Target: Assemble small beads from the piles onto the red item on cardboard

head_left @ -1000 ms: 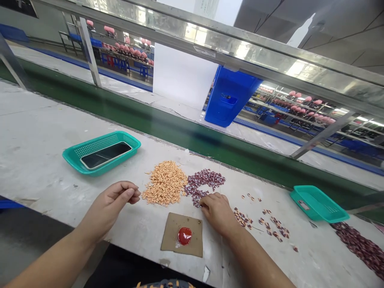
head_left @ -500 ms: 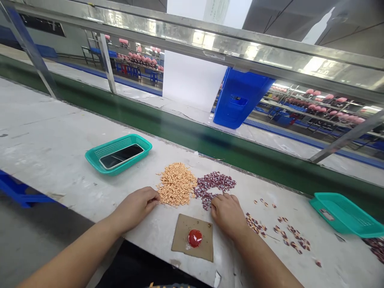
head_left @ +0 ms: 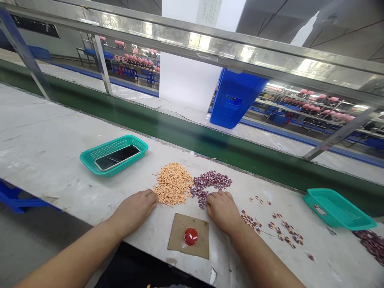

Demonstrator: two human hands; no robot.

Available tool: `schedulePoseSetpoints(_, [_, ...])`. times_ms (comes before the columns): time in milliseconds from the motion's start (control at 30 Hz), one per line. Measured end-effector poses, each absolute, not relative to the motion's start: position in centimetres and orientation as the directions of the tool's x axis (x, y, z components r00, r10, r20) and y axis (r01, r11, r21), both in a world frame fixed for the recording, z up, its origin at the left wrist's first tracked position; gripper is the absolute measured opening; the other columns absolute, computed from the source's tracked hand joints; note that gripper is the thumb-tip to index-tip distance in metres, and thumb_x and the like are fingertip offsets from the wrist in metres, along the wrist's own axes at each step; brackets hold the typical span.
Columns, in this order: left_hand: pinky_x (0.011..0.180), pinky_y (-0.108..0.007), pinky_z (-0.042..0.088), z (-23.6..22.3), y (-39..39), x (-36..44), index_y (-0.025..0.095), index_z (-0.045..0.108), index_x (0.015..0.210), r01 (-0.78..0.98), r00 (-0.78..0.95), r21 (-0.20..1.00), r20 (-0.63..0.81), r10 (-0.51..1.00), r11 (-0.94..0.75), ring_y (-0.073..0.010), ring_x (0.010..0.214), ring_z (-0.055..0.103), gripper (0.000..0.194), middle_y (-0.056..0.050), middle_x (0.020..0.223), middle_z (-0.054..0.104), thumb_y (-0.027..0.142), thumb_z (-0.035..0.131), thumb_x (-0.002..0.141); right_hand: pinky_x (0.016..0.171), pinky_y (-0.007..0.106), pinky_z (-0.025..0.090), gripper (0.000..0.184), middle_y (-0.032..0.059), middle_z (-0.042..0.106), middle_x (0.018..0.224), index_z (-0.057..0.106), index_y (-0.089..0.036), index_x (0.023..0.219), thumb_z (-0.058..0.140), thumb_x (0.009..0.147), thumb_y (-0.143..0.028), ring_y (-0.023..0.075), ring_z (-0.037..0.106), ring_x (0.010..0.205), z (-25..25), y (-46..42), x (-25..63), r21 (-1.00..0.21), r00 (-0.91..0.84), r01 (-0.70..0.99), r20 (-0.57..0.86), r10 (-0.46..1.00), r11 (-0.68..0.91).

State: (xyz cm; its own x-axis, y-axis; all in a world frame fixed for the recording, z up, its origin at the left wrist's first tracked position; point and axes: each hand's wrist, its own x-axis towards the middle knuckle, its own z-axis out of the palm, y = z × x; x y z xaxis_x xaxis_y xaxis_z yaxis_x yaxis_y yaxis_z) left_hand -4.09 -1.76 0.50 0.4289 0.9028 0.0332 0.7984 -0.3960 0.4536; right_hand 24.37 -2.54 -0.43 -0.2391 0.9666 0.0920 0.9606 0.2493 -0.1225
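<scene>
Orange small pieces lie in a heap (head_left: 174, 186) on the pale worktop (head_left: 54, 140), and at the lower left edge of this heap we keep our left hand (head_left: 138, 208). Its fingers are bent and near together, with the fingertips at the pieces; we cannot tell whether a piece is pinched between them.

Just to the right of the orange heap, touching its side, is a looser spread of dark purple pieces (head_left: 214, 180). Our right hand (head_left: 223, 210) rests at the lower edge of this spread, its fingers curled downward. The fingertips are partly hidden, so also here we cannot tell if something is held. The two hands are apart from each other.

Between our forearms, nearer to us, lies a brown square sheet (head_left: 174, 240), which carries a glossy red round blob (head_left: 191, 237). To the right of our right hand we see scattered groups of two-coloured pieces (head_left: 251, 222), purple with orange.

Farther to the left stands a green basket (head_left: 109, 146) with a dark flat slab (head_left: 117, 157) inside, similar to a phone.
</scene>
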Motion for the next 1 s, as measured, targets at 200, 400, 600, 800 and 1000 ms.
schedulePoseSetpoints(200, [0.065, -0.028, 0.045, 1.3, -3.7, -3.0, 0.022, 0.064, 0.089, 0.424, 0.334, 0.894, -0.005, 0.943, -0.146, -0.0190, 0.071, 0.056, 0.019, -0.001, 0.080, 0.063, 0.033, 0.049, 0.084, 0.071, 0.029, 0.040, 0.017, 0.0013, 0.062, 0.073, 0.055, -0.021, 0.069, 0.045, 0.072, -0.007, 0.0175, 0.055, 0.076, 1.3, -3.7, 23.5, -0.464, -0.233, 0.849, 0.101, 0.967, 0.253])
schedulePoseSetpoints(400, [0.062, -0.025, 0.040, 1.3, -5.2, 1.7, 0.018, 0.065, 0.082, -0.037, 0.348, 0.990, -0.112, 0.931, 0.133, -0.0138, 0.061, 0.048, 0.020, 0.004, 0.063, 0.052, 0.037, 0.060, 0.078, 0.058, 0.025, 0.041, 0.002, -0.0018, 0.054, 0.066, 0.049, -0.021, 0.072, 0.049, 0.073, -0.022, 0.0142, 0.051, 0.063, 3.0, -7.4, 19.8, -0.942, -0.228, 0.324, 0.013, 0.974, 0.088])
schedulePoseSetpoints(600, [0.061, -0.026, 0.042, 1.1, -6.1, 3.9, 0.019, 0.064, 0.077, -0.129, 0.401, 0.976, -0.112, 0.909, 0.177, -0.0150, 0.059, 0.053, 0.014, 0.003, 0.063, 0.059, 0.033, 0.061, 0.078, 0.061, 0.025, 0.037, 0.018, -0.0034, 0.054, 0.061, 0.051, -0.020, 0.067, 0.065, 0.070, -0.030, 0.0130, 0.048, 0.061, 2.7, -9.4, 17.9, -0.985, -0.263, -0.122, -0.084, 0.961, -0.120])
schedulePoseSetpoints(800, [0.079, -0.029, 0.041, 1.6, -6.6, 2.8, 0.022, 0.075, 0.081, 0.172, 0.460, 0.971, 0.070, 0.885, -0.167, -0.0201, 0.083, 0.060, 0.018, -0.002, 0.080, 0.068, 0.019, 0.057, 0.079, 0.067, 0.027, 0.040, 0.020, -0.0013, 0.060, 0.067, 0.054, -0.020, 0.069, 0.069, 0.071, -0.032, 0.0145, 0.053, 0.067, 1.6, -10.1, 18.8, -0.971, -0.248, -0.180, -0.110, 0.963, -0.157])
schedulePoseSetpoints(1000, [0.063, -0.026, 0.042, 0.7, -7.1, 2.8, 0.017, 0.063, 0.072, 0.001, 0.533, 0.989, -0.127, 0.836, 0.150, -0.0157, 0.064, 0.057, 0.009, 0.001, 0.065, 0.066, 0.025, 0.062, 0.075, 0.067, 0.026, 0.041, 0.029, -0.0013, 0.060, 0.063, 0.055, -0.019, 0.066, 0.077, 0.065, -0.038, 0.0136, 0.054, 0.064, 1.3, -10.9, 18.7, -0.959, -0.251, -0.206, -0.138, 0.958, -0.193])
